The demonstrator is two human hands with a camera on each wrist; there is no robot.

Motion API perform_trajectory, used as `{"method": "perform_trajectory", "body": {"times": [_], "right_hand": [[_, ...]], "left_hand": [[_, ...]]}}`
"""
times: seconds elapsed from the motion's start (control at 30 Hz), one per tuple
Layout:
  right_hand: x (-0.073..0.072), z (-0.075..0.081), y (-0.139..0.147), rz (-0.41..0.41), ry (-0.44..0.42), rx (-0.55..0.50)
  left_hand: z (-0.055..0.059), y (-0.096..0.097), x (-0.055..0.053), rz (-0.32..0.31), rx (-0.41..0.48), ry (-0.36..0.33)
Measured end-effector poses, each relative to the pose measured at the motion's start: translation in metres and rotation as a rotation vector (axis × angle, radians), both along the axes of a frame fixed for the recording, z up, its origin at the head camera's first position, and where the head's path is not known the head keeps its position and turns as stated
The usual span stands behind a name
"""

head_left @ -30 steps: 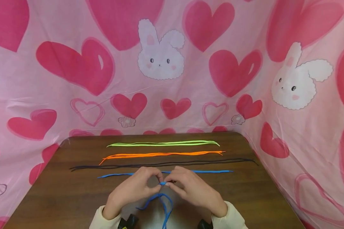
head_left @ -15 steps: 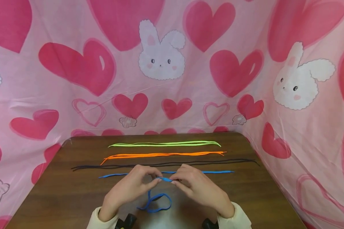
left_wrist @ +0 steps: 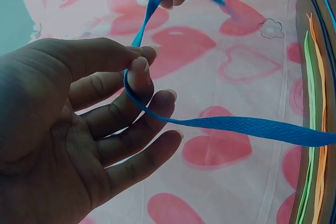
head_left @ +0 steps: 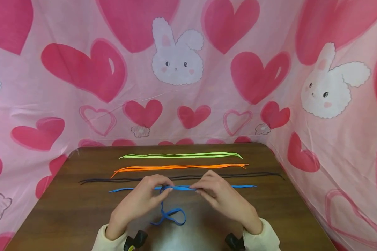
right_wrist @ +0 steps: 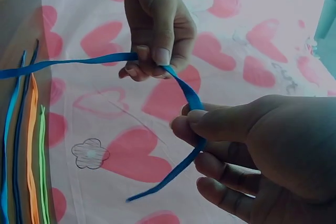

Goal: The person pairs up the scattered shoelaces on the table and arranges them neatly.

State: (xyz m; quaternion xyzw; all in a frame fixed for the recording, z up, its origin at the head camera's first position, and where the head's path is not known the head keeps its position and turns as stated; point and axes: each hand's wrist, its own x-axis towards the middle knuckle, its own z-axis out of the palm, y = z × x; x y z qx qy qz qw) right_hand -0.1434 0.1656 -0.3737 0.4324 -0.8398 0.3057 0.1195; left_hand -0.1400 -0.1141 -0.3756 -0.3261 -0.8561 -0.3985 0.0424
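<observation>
A flat blue shoelace (head_left: 176, 210) is strung between the two hands. My left hand (head_left: 141, 198) pinches it between thumb and forefinger, and the long part hangs from there into a loose loop over the near table. In the left wrist view that long part of the shoelace (left_wrist: 236, 124) trails past the other fingers. My right hand (head_left: 227, 198) pinches the lace near one end. The right wrist view shows the short free tail of the shoelace (right_wrist: 168, 179) below the right thumb. Just behind the hands, partly hidden, lies a second blue shoelace (head_left: 245, 186).
Farther back on the brown table (head_left: 66, 216) lie a dark shoelace pair (head_left: 254, 174), an orange pair (head_left: 176, 168) and a neon green pair (head_left: 182, 155), roughly parallel. A pink heart-print cloth (head_left: 188, 97) hangs behind and at the sides.
Both hands have risen and moved apart, so a longer stretch of blue lace shows between them. The hanging part has shifted from a trailing strand to a small loop.
</observation>
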Motion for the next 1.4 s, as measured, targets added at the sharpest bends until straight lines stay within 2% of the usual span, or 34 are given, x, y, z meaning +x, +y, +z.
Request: {"method": "perform_trajectory", "body": {"times": [0.43,0.73,0.9,1.4], "right_hand": [[-0.006,0.012,0.008,-0.014,-0.059,0.053],[-0.007,0.012,0.014,-0.030,-0.101,-0.011],[-0.008,0.011,0.014,-0.033,-0.137,-0.006],[-0.002,0.009,0.016,-0.059,-0.151,0.083]], "left_hand": [[0.003,-0.001,-0.001,-0.006,0.048,0.044],[0.006,-0.008,0.002,0.001,0.029,0.052],[0.008,-0.011,0.004,0.011,0.027,0.064],[0.006,-0.006,0.007,0.010,0.014,0.035]]}}
